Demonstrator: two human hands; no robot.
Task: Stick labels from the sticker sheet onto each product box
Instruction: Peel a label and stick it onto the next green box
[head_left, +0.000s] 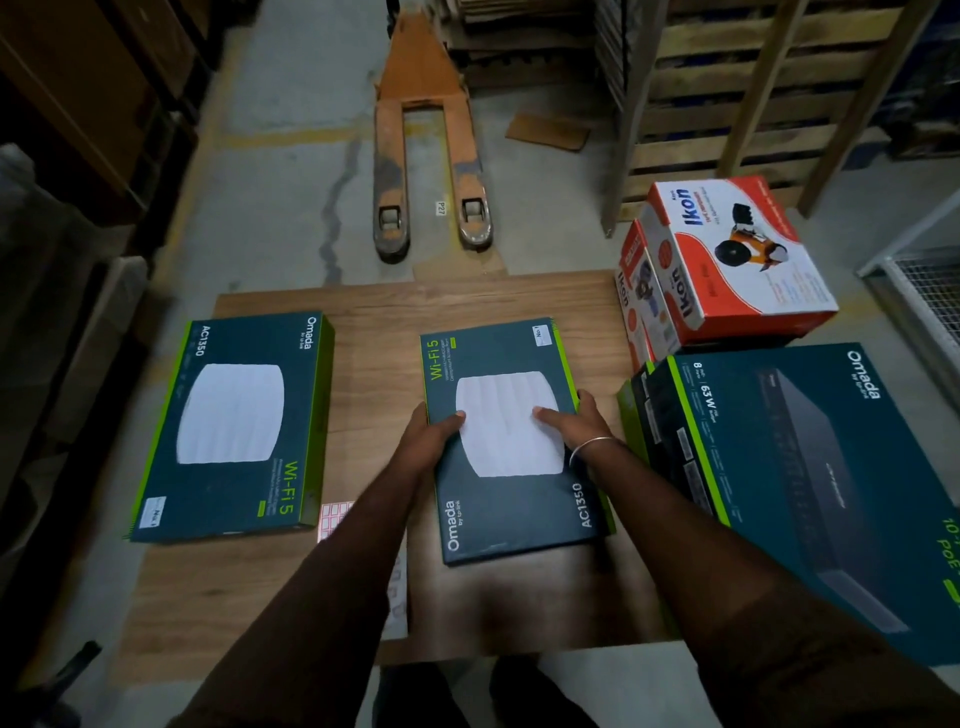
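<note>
Holding the middle box (511, 441) at both edges — left hand (434, 434) and right hand (576, 423) clamped on it, thumbs on top | I see dark teal, green trim, white label at far corner | sticker sheet (332, 517) on table (374, 353) beside left box (234, 428) — also labelled

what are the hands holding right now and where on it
Both hands grip the middle Omada box: left hand on its left edge, right hand on its right edge, thumbs on top.

bare table (374, 364) strip between left box (234, 426) and middle box (511, 441), big box (810, 493) crowding right
</note>
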